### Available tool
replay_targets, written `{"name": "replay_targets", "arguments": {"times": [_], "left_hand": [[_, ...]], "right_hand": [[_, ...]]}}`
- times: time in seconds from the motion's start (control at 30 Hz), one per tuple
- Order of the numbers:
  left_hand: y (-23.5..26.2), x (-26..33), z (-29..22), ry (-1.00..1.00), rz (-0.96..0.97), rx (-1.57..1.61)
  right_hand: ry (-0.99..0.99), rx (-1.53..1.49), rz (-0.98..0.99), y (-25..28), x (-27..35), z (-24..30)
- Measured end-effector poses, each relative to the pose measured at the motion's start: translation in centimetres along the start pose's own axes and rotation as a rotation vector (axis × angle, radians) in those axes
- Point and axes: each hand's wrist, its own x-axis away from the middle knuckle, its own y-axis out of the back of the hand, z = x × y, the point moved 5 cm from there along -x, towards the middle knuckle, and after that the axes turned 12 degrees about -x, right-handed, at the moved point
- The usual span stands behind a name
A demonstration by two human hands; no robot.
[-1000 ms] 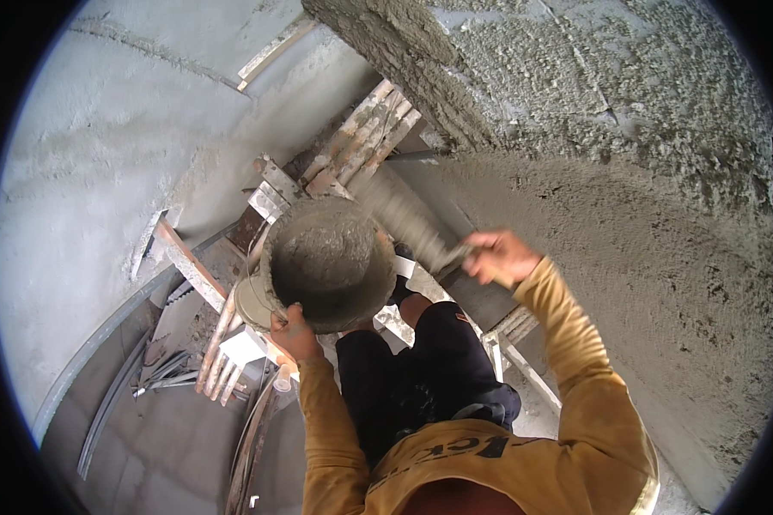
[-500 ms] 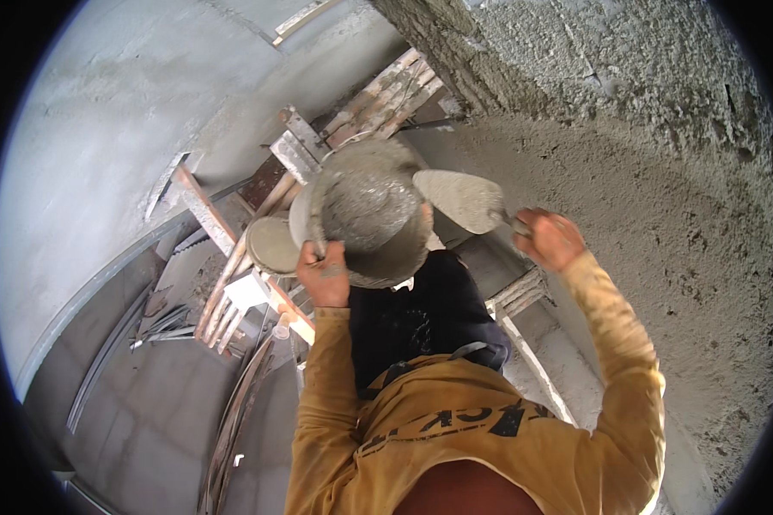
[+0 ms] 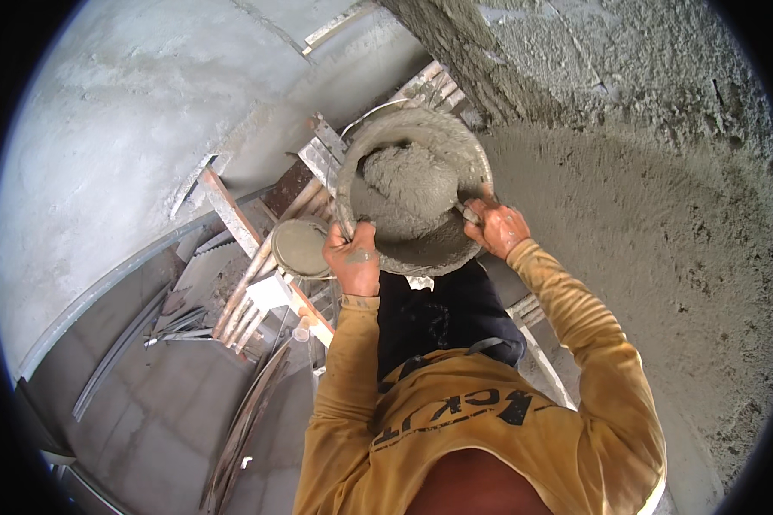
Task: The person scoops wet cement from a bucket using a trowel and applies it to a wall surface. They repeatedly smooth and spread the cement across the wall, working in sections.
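Observation:
A round bucket [image 3: 421,126] is held up before my body, coated with grey mortar inside. My left hand [image 3: 353,264] is closed on its near-left rim. Wet mortar [image 3: 410,189] lies heaped within. At the right side of the rim, my right hand [image 3: 501,228] is wrapped round the handle of a trowel [image 3: 467,213]. The trowel's blade reaches into the bucket, where mortar covers it and hides most of its outline.
Left of the bucket, a second container [image 3: 301,248] with grey contents stands by wooden poles [image 3: 240,300] and boards. A freshly plastered wall [image 3: 610,232] rises close on the right. Wood strips [image 3: 245,421] and thin pipes [image 3: 120,343] lie lower down at left.
My right hand has moved left, bringing the trowel from beside the bucket down into the mortar. The bucket has shifted slightly right in view, and its opening shows more fully.

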Motion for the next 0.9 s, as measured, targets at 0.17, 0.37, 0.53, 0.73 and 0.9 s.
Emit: {"name": "replay_targets", "arguments": {"times": [0.17, 0.37, 0.53, 0.73, 0.9], "left_hand": [[1.3, -1.5, 2.0, 0.027, -0.140, 0.059], [6.4, -2.7, 5.0, 0.057, -0.188, -0.278], [7.9, -3.9, 6.3, -0.026, -0.242, -0.228], [11.3, -3.0, 5.9, 0.007, -0.251, -0.372], [7.6, -2.2, -0.3, -0.232, -0.179, -0.532]], "right_hand": [[0.118, -0.036, -0.053, 2.9, 0.9, 2.8], [0.209, -0.412, 0.270, 6.1, -1.7, 3.9], [-0.365, -1.077, -0.029, 11.2, -6.3, -7.6], [-0.182, -0.641, -0.546, 22.8, 9.3, -1.4], [0.094, 0.112, -0.311, 18.9, 8.8, 2.1]]}}
